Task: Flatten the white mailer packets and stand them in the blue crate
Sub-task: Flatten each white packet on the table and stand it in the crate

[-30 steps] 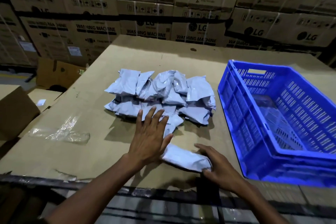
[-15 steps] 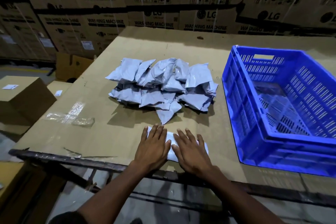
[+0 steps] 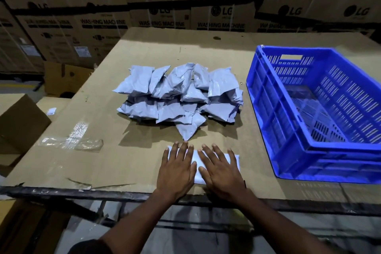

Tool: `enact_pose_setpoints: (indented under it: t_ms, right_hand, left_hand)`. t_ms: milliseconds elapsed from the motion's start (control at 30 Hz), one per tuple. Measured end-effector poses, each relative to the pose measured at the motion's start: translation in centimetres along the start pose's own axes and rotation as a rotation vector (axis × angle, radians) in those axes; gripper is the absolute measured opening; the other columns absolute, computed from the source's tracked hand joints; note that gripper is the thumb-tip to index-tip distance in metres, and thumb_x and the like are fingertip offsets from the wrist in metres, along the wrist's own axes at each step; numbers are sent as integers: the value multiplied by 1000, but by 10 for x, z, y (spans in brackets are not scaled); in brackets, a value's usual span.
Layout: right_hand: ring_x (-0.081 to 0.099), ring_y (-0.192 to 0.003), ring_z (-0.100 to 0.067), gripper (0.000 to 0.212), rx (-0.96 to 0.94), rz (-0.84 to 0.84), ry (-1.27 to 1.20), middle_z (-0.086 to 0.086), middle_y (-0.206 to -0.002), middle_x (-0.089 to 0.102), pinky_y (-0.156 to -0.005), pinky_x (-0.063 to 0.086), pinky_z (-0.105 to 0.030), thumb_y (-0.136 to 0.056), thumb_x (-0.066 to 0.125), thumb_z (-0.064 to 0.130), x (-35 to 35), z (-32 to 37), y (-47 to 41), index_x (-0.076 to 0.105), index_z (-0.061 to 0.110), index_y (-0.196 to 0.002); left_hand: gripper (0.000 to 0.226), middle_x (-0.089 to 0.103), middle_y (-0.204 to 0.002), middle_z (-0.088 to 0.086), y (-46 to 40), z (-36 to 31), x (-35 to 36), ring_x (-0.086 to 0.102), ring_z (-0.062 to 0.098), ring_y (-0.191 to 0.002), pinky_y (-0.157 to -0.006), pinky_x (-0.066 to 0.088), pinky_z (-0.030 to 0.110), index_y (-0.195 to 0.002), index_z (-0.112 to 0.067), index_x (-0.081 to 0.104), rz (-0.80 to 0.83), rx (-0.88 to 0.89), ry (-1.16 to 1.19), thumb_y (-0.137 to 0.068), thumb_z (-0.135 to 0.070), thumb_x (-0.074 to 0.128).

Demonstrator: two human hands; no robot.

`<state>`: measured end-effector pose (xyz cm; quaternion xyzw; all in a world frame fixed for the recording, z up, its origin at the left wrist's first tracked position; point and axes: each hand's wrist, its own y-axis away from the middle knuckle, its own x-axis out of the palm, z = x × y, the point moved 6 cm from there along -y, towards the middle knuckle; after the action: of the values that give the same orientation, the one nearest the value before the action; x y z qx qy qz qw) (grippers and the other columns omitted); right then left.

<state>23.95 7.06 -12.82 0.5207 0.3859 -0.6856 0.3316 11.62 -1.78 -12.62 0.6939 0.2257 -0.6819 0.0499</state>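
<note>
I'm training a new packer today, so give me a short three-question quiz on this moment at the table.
1. True or false: the blue crate already holds packets.
2. What are the left hand and right hand doing?
3. The pile of white packets lies: A) inside the crate, B) left of the crate, C) on the floor?

Key: 1. False, it looks empty. 2. Pressing one packet flat on the table with straight fingers. 3. B.
</note>
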Motion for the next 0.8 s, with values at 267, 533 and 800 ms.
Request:
enact_pose_setpoints:
  t_ms: [267,533,800]
  right_hand:
    - [32,-147,-22,55,26,93,49,4,-160,35,-112,26,-58,-103,26,47,2,0,-8,43,24,-150]
    - [32,-147,-19,57,40,144,51,5,-160,35,-113,27,-54,-105,19,50,5,0,-6,42,25,-150]
    - [27,-149,-22,58,89,151,52,3,-162,31,-111,25,-58,-104,17,51,6,-12,7,39,25,-151]
  left_hand:
    - [57,56,-149,11,-7,3,9,47,34,-141,-118,33,53,-143,-13,58,51,-13,33,-101,-40,32]
    - [57,54,-151,12,0,3,14,45,36,-143,-118,25,54,-142,-11,60,60,16,45,-101,-39,33]
    - [57,51,-153,12,3,1,11,43,39,-143,-118,32,58,-144,-10,57,64,13,65,-100,-38,34]
